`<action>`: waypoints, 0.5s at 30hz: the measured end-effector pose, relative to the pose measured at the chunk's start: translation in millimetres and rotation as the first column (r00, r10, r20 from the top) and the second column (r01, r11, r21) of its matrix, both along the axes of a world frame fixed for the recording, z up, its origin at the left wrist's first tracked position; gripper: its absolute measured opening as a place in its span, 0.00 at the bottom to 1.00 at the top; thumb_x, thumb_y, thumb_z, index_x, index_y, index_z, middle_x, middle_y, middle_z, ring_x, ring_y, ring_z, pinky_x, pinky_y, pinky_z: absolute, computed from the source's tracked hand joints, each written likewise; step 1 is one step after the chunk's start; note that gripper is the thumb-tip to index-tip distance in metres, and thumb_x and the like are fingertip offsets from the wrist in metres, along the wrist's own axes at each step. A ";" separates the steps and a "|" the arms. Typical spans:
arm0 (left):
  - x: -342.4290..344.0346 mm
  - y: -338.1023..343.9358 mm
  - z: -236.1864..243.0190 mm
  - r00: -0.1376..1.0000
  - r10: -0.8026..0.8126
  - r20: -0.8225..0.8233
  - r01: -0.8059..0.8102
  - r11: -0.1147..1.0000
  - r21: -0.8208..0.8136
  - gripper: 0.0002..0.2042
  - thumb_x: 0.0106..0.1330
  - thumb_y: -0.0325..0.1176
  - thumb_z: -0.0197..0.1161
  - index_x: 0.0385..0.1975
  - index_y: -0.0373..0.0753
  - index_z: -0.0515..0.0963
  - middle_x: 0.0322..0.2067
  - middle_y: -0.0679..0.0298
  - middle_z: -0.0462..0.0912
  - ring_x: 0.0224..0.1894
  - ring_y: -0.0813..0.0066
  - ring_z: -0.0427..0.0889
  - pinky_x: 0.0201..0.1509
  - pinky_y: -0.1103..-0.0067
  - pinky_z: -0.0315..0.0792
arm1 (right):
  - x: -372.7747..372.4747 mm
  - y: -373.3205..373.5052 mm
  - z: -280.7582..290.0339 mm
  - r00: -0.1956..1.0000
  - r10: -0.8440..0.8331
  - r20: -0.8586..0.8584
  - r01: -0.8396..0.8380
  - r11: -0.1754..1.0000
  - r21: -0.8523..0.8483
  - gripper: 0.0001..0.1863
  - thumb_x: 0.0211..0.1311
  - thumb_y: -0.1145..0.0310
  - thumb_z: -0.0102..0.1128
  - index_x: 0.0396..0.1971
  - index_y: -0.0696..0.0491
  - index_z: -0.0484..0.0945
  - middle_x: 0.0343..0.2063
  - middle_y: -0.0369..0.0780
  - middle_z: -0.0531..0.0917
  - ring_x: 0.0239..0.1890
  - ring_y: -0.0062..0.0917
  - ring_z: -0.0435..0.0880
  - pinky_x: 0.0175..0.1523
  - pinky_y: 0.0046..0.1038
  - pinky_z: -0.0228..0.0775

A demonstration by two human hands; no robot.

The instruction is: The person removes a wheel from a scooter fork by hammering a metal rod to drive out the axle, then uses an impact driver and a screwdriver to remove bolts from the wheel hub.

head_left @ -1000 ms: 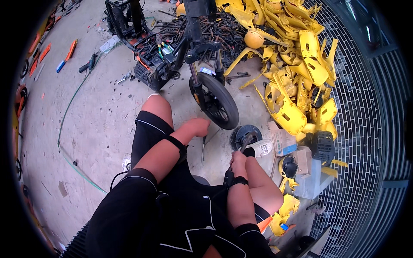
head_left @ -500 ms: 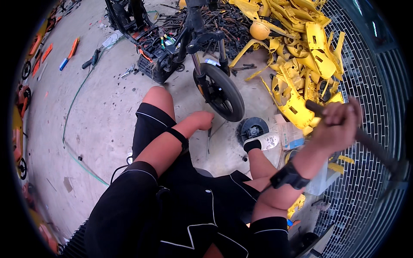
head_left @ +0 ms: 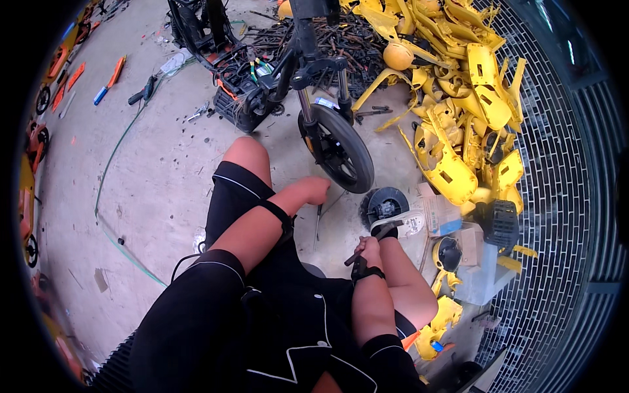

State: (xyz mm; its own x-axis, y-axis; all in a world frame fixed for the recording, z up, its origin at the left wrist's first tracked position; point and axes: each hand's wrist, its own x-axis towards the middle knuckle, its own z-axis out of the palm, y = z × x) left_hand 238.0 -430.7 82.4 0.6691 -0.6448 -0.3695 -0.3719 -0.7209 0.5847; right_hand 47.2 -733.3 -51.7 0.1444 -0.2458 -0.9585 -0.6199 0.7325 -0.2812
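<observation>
Low on my left, my left hand (head_left: 318,190) is closed around a slender metal rod (head_left: 318,221) that points down to the concrete floor; its kind is unclear. My right hand (head_left: 369,247) grips a hammer by its dark handle (head_left: 351,259), beside my right shin. The far end of the hammer lies against the background of my white sandal and is hard to make out. Just past that sandal, a round black wheel hub part (head_left: 384,204) rests on the floor. A black scooter front wheel (head_left: 336,145) stands ahead of my left hand, under its fork (head_left: 308,108).
A heap of yellow plastic panels (head_left: 452,164) fills the right, with cardboard boxes (head_left: 441,215) and a translucent bin (head_left: 481,278) nearer. Dark metal scraps (head_left: 321,49) lie behind the wheel. A green hose (head_left: 108,171) crosses the floor at left, near a power drill (head_left: 142,93).
My right hand has swung the hammer down and inward from the raised position at right to beside my shin. My left hand stays nearly in place with the rod.
</observation>
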 end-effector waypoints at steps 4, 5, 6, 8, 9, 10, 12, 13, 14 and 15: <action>-3.6 -3.6 2.0 0.999 -0.043 0.018 0.040 0.993 0.111 0.16 0.61 0.34 0.57 0.49 0.42 0.81 0.45 0.52 0.85 0.50 0.49 0.82 0.52 0.60 0.76 | 33.2 53.6 66.8 0.967 0.207 0.150 -0.173 0.962 -0.211 0.04 0.58 0.74 0.56 0.25 0.50 0.71 0.11 0.30 0.61 0.10 0.19 0.57 0.19 0.30 0.60; -4.8 -3.6 2.7 0.999 -0.050 0.007 0.049 0.995 0.092 0.16 0.61 0.34 0.57 0.48 0.42 0.81 0.45 0.52 0.85 0.50 0.49 0.82 0.51 0.60 0.76 | 41.5 65.0 89.9 0.964 0.227 0.139 -0.177 0.938 -0.299 0.06 0.57 0.74 0.58 0.23 0.50 0.71 0.12 0.30 0.64 0.09 0.20 0.60 0.17 0.29 0.60; -5.7 -3.2 3.6 0.998 -0.058 -0.002 0.058 0.995 0.079 0.15 0.61 0.34 0.57 0.47 0.42 0.81 0.45 0.52 0.85 0.50 0.49 0.83 0.51 0.60 0.76 | 54.0 69.9 116.8 0.937 0.260 0.234 -0.176 0.929 -0.327 0.05 0.56 0.74 0.58 0.24 0.51 0.72 0.12 0.31 0.65 0.09 0.20 0.62 0.16 0.29 0.60; -7.5 -1.7 4.5 0.998 -0.065 -0.009 0.066 0.995 0.077 0.15 0.61 0.33 0.56 0.47 0.42 0.81 0.44 0.52 0.85 0.50 0.49 0.83 0.50 0.60 0.76 | 75.9 73.7 178.7 0.885 0.281 0.372 -0.067 0.867 -0.494 0.02 0.56 0.75 0.57 0.29 0.56 0.77 0.13 0.32 0.68 0.09 0.19 0.64 0.15 0.26 0.58; -7.1 -1.5 4.3 0.998 -0.059 -0.004 0.059 0.995 0.083 0.15 0.61 0.33 0.56 0.46 0.42 0.81 0.44 0.53 0.85 0.49 0.49 0.83 0.49 0.59 0.76 | 84.9 72.4 214.1 0.826 0.323 0.462 0.013 0.808 -0.589 0.07 0.57 0.75 0.57 0.36 0.58 0.79 0.15 0.32 0.69 0.09 0.17 0.64 0.15 0.22 0.58; -6.6 -1.6 3.4 0.999 -0.052 -0.001 0.051 0.995 0.086 0.15 0.61 0.33 0.56 0.46 0.42 0.81 0.44 0.53 0.85 0.49 0.49 0.83 0.49 0.59 0.77 | 92.1 68.5 254.4 0.757 0.387 0.527 0.097 0.731 -0.676 0.10 0.58 0.76 0.57 0.40 0.58 0.78 0.16 0.32 0.70 0.09 0.16 0.63 0.15 0.19 0.58; -6.0 -2.6 -0.4 1.000 -0.031 -0.001 0.031 0.999 0.044 0.14 0.58 0.30 0.57 0.43 0.39 0.82 0.44 0.51 0.86 0.49 0.48 0.83 0.50 0.60 0.77 | 96.0 57.2 346.1 0.516 0.470 0.716 0.348 0.649 -0.676 0.13 0.58 0.78 0.59 0.44 0.58 0.77 0.15 0.32 0.69 0.11 0.15 0.64 0.15 0.20 0.55; -5.4 -3.5 -3.0 1.000 -0.013 0.005 0.013 1.000 0.024 0.14 0.56 0.28 0.58 0.42 0.37 0.82 0.44 0.50 0.86 0.49 0.48 0.83 0.51 0.60 0.77 | 92.0 52.3 394.7 0.372 0.586 0.720 0.443 0.570 -0.692 0.12 0.60 0.78 0.59 0.44 0.59 0.77 0.15 0.32 0.69 0.12 0.15 0.64 0.15 0.20 0.52; -5.4 -4.7 -5.8 1.000 -0.023 -0.004 0.023 0.999 0.024 0.14 0.56 0.28 0.58 0.42 0.37 0.82 0.44 0.50 0.86 0.49 0.48 0.83 0.51 0.60 0.77 | 88.5 47.6 441.3 0.339 0.685 0.646 0.513 0.441 -0.736 0.11 0.63 0.77 0.56 0.45 0.61 0.76 0.15 0.32 0.68 0.13 0.15 0.63 0.18 0.20 0.53; -4.9 -6.0 -8.7 1.000 -0.027 -0.003 0.027 0.999 0.024 0.14 0.56 0.28 0.58 0.42 0.37 0.82 0.44 0.50 0.86 0.49 0.48 0.84 0.50 0.60 0.77 | 83.7 43.0 484.0 0.186 0.681 0.709 0.526 0.540 -0.657 0.11 0.65 0.76 0.52 0.45 0.62 0.76 0.14 0.31 0.66 0.14 0.16 0.63 0.22 0.20 0.57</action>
